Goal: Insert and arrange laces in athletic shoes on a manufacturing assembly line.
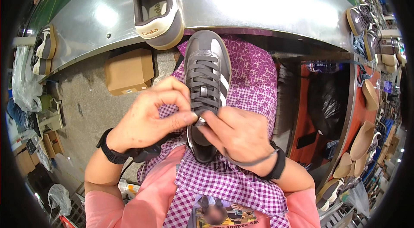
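Observation:
A dark grey sneaker [224,55] with white side stripes rests on my lap, its toe pointing away from me. Its grey shoelace [204,73] is threaded across the front. My left hand [151,118] is closed, thumb and fingers pinching the lace at the top eyelets beside the tongue. From the other side, my right hand [239,135] pinches at the same spot, fingers slightly blurred. A thin grey strand [254,161] runs across the right wrist. The small end between the fingertips is mostly hidden.
A metal bench [258,1] crosses ahead, with a cream and grey sneaker [160,29] at its near edge. A cardboard box [129,72] lies on the floor at left. Beige insole-shaped pieces [362,139] and more shoes [360,19] are at right.

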A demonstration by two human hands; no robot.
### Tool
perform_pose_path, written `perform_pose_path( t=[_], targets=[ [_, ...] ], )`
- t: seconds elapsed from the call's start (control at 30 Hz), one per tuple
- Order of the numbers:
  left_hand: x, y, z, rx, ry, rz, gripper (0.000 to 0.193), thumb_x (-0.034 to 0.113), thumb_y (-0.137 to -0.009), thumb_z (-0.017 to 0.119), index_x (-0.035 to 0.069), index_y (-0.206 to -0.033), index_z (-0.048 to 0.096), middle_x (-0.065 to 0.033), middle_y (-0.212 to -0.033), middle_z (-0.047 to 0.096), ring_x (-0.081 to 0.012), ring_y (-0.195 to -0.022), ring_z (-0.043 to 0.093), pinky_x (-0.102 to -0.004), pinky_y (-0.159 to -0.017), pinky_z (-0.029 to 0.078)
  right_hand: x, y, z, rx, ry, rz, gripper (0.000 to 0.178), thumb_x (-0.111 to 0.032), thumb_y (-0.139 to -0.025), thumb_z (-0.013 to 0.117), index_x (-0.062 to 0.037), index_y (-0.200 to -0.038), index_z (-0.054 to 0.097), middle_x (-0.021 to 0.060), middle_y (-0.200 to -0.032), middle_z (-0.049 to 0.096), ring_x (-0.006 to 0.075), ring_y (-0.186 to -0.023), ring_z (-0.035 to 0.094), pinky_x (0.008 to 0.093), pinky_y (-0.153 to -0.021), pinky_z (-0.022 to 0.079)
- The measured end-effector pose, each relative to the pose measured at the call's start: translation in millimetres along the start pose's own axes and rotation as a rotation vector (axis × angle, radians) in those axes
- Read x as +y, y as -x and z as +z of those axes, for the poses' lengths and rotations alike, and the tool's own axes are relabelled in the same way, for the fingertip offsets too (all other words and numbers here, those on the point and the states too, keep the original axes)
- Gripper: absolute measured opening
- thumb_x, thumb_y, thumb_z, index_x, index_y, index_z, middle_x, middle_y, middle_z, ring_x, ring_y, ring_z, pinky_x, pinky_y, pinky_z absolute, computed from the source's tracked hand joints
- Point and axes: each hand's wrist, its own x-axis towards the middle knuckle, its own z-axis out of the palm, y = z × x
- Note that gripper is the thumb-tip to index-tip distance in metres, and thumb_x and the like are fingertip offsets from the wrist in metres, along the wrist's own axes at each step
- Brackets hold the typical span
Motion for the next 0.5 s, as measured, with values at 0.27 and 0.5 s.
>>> perform_pose_path(
  t=[0.27, 0.5],
  targets=[
    [-18.1, 10.7, -7.2, 0.312, -0.41, 0.123, 0.033, 0.018, -0.073, 0.078, 0.005, -0.1, 0.063, -0.0104, -0.102, 0.06, -0.028, -0.101, 0.058, -0.0385, -0.091, 0.044, 14.0, 9.0, -73.0, 0.088, -0.617, 0.121, 0.005, -0.004, -0.079, 0.07, -0.0037, -0.08, 0.065, 0.0051, -0.07, 0.056, 0.0176, -0.062, 0.059, 0.0272, -0.05, 0.043],
    [23.0, 1.5, 53.8, -0.446, -0.15, 0.51, 0.041, 0.03, -0.082, 0.069, 0.005, -0.113, 0.057, -0.0071, -0.088, 0.059, -0.0251, -0.086, 0.06, -0.0366, -0.074, 0.046, 5.9, 18.7, -112.3, 0.085, -1.0, 0.236, 0.008, -0.009, -0.069, 0.059, -0.0004, -0.071, 0.06, 0.0058, -0.062, 0.052, 0.0189, -0.053, 0.05, 0.0301, -0.052, 0.039]
  ],
)
